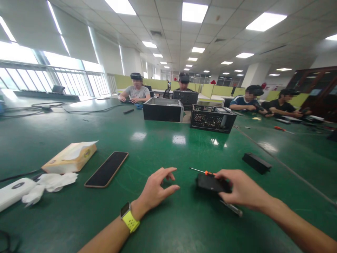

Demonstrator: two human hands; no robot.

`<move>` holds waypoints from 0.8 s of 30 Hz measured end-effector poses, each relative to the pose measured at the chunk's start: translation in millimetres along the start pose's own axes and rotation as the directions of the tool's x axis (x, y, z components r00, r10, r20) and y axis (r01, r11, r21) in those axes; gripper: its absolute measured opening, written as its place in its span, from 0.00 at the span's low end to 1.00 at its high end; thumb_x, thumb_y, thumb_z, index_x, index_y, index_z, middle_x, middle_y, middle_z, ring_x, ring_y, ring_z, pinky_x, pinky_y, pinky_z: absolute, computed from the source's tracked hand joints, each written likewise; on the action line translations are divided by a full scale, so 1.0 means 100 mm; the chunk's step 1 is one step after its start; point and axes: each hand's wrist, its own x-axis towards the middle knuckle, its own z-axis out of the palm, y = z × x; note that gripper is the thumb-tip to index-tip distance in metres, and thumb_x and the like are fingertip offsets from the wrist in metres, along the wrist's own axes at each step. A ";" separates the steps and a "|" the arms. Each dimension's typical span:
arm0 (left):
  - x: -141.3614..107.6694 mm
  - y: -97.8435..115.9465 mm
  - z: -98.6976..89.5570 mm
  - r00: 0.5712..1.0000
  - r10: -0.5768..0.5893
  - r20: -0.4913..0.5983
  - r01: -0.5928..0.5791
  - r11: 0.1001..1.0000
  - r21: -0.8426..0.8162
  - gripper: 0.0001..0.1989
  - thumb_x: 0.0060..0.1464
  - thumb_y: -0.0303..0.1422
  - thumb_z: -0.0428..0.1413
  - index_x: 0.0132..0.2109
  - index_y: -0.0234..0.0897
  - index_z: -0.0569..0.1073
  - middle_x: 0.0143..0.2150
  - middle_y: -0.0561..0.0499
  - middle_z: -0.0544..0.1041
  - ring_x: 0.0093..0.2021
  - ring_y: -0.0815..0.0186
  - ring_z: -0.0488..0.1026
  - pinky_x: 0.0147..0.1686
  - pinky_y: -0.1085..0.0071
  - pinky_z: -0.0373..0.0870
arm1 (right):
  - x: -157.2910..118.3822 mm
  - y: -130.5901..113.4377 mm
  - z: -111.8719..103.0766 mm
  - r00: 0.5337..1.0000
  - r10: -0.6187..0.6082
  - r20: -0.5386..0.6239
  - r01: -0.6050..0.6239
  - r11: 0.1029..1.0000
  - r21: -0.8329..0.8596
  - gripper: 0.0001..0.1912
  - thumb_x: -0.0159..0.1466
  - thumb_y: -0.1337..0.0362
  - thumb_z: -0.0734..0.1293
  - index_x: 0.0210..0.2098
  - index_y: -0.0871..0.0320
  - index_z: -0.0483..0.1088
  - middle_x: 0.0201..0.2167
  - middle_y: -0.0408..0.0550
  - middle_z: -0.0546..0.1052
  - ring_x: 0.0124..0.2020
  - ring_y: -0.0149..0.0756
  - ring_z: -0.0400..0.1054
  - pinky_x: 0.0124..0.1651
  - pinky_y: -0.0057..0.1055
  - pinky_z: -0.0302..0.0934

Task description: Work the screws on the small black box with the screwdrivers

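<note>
My right hand [233, 184] grips a black, box-like part [209, 183] by its right end, thumb in front and fingers behind. The part is slightly blurred. Just behind it lies a screwdriver [198, 170] with an orange handle, partly covered by the part and my hand. A thin metal tool [232, 208] sticks out below my right hand; its kind is unclear. My left hand [159, 184] is raised over the green table, thumb and fingers apart, holding nothing. It wears a watch with a yellow-green strap [131, 221].
A phone [107, 169], a tissue pack [70, 157], crumpled tissues [56, 181] and a white device [17, 191] lie left. Another black part [256, 162] lies right. Two computer cases [162, 110] stand ahead. Several people sit around the table [168, 151].
</note>
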 end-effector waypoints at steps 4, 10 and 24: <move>0.00 0.00 0.01 1.000 0.001 -0.026 -0.001 1.000 -0.002 0.21 0.59 0.45 0.57 0.56 0.39 0.70 0.39 0.50 0.77 0.36 0.63 0.71 0.34 0.69 0.66 | -0.65 1.11 -0.38 0.837 0.475 -0.270 -0.483 0.875 0.044 0.22 0.55 0.50 0.65 0.46 0.55 0.72 0.43 0.56 0.80 0.40 0.49 0.74 0.43 0.40 0.63; 0.01 0.01 0.07 1.000 0.022 -0.008 -0.021 1.000 0.018 0.19 0.60 0.41 0.58 0.55 0.40 0.71 0.39 0.50 0.77 0.36 0.63 0.72 0.35 0.69 0.67 | -1.39 2.50 -0.39 0.495 0.799 -0.341 -0.824 0.556 0.106 0.22 0.44 0.42 0.65 0.30 0.51 0.70 0.39 0.64 0.81 0.40 0.62 0.74 0.41 0.48 0.64; 0.02 0.03 0.06 0.992 0.116 0.050 -0.120 0.990 0.069 0.15 0.61 0.42 0.57 0.50 0.38 0.75 0.39 0.48 0.79 0.40 0.61 0.74 0.42 0.65 0.70 | -1.40 2.74 -0.61 0.616 0.776 -0.134 -0.777 0.627 0.053 0.26 0.43 0.40 0.70 0.29 0.55 0.76 0.32 0.60 0.82 0.35 0.55 0.76 0.39 0.41 0.63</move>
